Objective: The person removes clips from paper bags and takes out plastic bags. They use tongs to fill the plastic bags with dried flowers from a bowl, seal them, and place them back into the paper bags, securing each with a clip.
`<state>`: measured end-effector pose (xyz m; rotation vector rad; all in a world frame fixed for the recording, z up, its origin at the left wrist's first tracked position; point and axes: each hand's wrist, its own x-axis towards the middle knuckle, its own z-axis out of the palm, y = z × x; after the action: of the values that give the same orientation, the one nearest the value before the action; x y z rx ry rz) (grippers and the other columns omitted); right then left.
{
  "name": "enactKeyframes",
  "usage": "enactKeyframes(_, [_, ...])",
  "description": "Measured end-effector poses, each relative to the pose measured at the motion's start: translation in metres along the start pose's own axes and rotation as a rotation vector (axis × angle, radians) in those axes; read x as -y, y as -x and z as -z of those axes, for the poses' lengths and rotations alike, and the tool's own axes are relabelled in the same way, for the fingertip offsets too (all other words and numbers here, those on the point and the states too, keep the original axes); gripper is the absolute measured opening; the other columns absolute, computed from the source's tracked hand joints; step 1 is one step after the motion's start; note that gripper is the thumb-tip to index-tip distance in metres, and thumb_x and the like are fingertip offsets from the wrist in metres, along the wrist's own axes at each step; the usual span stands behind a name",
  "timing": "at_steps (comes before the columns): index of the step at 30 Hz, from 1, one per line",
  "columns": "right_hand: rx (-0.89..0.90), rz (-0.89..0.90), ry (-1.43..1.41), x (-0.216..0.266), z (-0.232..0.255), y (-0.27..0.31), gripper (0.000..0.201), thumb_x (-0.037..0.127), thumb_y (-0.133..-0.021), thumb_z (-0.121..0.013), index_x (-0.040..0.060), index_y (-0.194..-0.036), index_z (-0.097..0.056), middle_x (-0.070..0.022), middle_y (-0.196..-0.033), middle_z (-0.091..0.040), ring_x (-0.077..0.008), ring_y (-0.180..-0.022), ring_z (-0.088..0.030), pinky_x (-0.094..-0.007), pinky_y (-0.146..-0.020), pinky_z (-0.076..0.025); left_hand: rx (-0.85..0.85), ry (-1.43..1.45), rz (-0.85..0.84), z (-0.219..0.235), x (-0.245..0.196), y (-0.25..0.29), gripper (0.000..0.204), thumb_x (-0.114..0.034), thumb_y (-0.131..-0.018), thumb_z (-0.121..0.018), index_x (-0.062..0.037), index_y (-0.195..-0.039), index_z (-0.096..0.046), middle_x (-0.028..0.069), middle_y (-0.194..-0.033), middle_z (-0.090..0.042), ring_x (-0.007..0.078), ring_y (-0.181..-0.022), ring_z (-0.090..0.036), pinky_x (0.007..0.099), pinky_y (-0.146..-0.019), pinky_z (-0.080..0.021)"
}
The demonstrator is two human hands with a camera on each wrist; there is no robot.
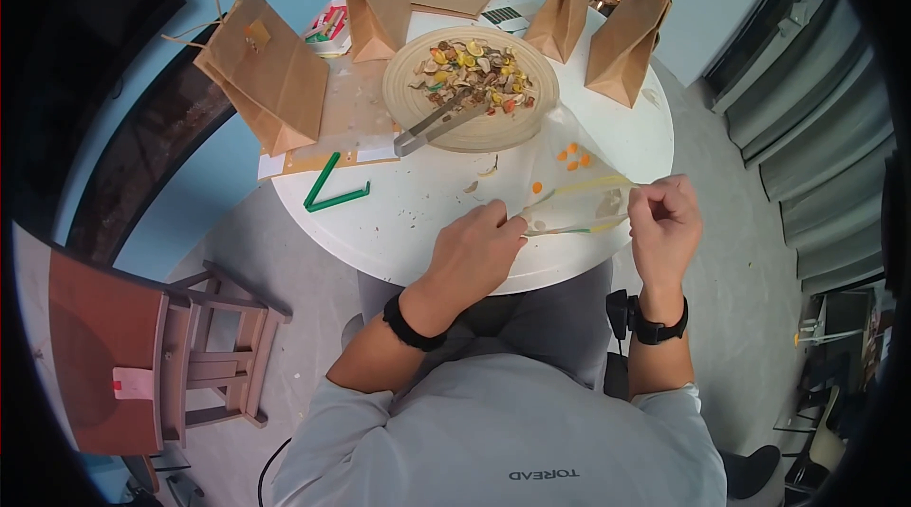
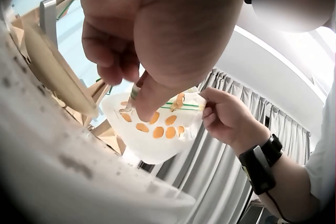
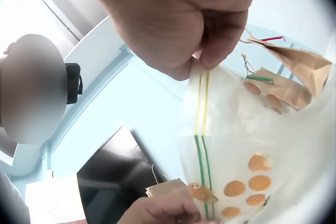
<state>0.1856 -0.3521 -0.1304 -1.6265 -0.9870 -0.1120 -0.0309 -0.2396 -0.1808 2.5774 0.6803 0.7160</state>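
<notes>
A translucent zip bag [image 1: 581, 208] with orange oval spots and yellow and green zip lines is spread between both hands at the table's near right edge. My left hand [image 1: 474, 256] pinches the left end of its mouth; in the left wrist view, thumb and fingers meet at the zip strip. The right hand [image 1: 666, 227] pinches the opposite end, its fingers curled, as the right wrist view of the bag [image 3: 236, 145] shows. Beyond the bag, a round plate [image 1: 400, 94] holds a heap of dried slices [image 1: 474, 71]. Metal tongs [image 1: 441, 126] lie across the plate's near rim.
Brown paper bags [image 1: 261, 71] stand left and right of the plate on the round white table [image 1: 380, 232]. An opened green clip [image 1: 337, 196] lies at the left, beside crumbs. A small red-and-white box [image 1: 329, 28] sits behind. A wooden chair [image 1: 228, 355] stands left on the floor.
</notes>
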Motion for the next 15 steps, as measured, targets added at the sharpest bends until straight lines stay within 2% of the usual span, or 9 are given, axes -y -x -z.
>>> enactKeyframes(3, [0.033,0.173,0.08,0.014,-0.007,-0.002,0.006,-0.004,-0.082,-0.076,-0.0014,-0.082,-0.071,-0.0054,-0.081,-0.059,-0.0109,-0.06,-0.058,-0.0267,-0.054,-0.048,-0.174,0.019,-0.199,0.014,-0.014,-0.013,0.019,-0.006,-0.08,-0.08,-0.0046,-0.097,-0.072,0.0113,-0.104,-0.063,0.0328,-0.09,-0.065,0.0431,-0.075,-0.056])
enactKeyframes(6, [0.092,0.211,0.123,0.021,-0.018,-0.001,0.008,-0.003,-0.081,-0.077,-0.0018,-0.08,-0.07,-0.0069,-0.08,-0.059,-0.0126,-0.056,-0.06,-0.0279,-0.052,-0.049,-0.317,0.189,-0.492,0.009,-0.025,-0.027,0.02,-0.001,-0.079,-0.078,-0.0033,-0.099,-0.073,0.0127,-0.107,-0.061,0.0337,-0.093,-0.063,0.0428,-0.077,-0.056])
enactKeyframes(7, [0.123,0.204,0.135,0.024,-0.021,0.0,0.008,-0.003,-0.081,-0.077,-0.0018,-0.08,-0.07,-0.0072,-0.08,-0.059,-0.013,-0.056,-0.06,-0.0279,-0.052,-0.049,-0.316,0.236,-0.511,0.009,-0.03,-0.033,0.016,0.001,-0.081,-0.073,-0.0022,-0.096,-0.072,0.0141,-0.108,-0.064,0.0352,-0.094,-0.065,0.0442,-0.079,-0.057])
enactKeyframes(10, [0.199,0.184,0.133,0.031,-0.025,-0.001,0.008,-0.003,-0.081,-0.077,-0.0018,-0.079,-0.069,-0.0079,-0.081,-0.06,-0.014,-0.055,-0.06,-0.028,-0.052,-0.048,-0.139,0.291,-0.298,0.001,-0.026,-0.041,0.014,0.001,-0.083,-0.069,-0.0012,-0.097,-0.072,0.0172,-0.104,-0.068,0.0388,-0.094,-0.069,0.0455,-0.078,-0.057])
enactKeyframes(12, [0.22,0.168,0.089,0.031,-0.024,-0.004,0.008,-0.003,-0.081,-0.076,-0.0018,-0.079,-0.068,-0.0079,-0.081,-0.06,-0.0145,-0.055,-0.061,-0.0283,-0.052,-0.049,0.086,0.103,-0.215,0.005,-0.014,-0.053,0.015,-0.001,-0.082,-0.069,-0.0008,-0.097,-0.072,0.0188,-0.097,-0.07,0.0407,-0.09,-0.07,0.0467,-0.076,-0.058])
enactKeyframes(13, [0.247,0.173,0.074,0.032,-0.025,-0.003,0.008,-0.003,-0.081,-0.076,-0.0019,-0.079,-0.068,-0.008,-0.081,-0.06,-0.0149,-0.055,-0.061,-0.0285,-0.052,-0.049,0.197,0.009,-0.173,0.006,-0.01,-0.06,0.016,-0.002,-0.081,-0.069,-0.0006,-0.097,-0.072,0.0196,-0.094,-0.071,0.0417,-0.088,-0.071,0.0473,-0.074,-0.058])
enactKeyframes(15, [0.304,0.183,0.043,0.035,-0.027,0.0,0.008,-0.002,-0.081,-0.076,-0.0023,-0.079,-0.068,-0.0082,-0.081,-0.06,-0.0156,-0.055,-0.061,-0.0289,-0.052,-0.049,0.266,0.071,-0.177,0.007,-0.005,-0.066,0.02,-0.004,-0.079,-0.071,-0.0004,-0.098,-0.073,0.0191,-0.09,-0.072,0.0421,-0.085,-0.072,0.048,-0.073,-0.058])
